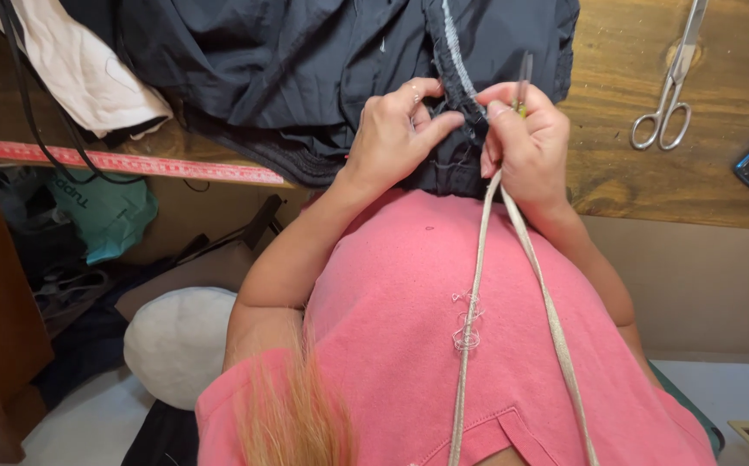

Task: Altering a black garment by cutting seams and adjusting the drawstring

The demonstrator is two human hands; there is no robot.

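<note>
The dark garment [305, 69], thin crinkly fabric, lies heaped on the wooden table [633, 173] with its stitched seam at the near edge; judging by loose threads there, unpicking is partly done, most stitching left. At that seam the left hand [392, 138] pinches the cloth, the right hand [525, 142] grips a slim tool [524, 82]. Right of the garment lie steel scissors [672, 95].

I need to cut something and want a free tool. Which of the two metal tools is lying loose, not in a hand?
The scissors lying on the wooden table, right of the dark garment. The other, a thin tool, is gripped in the right hand.
</note>
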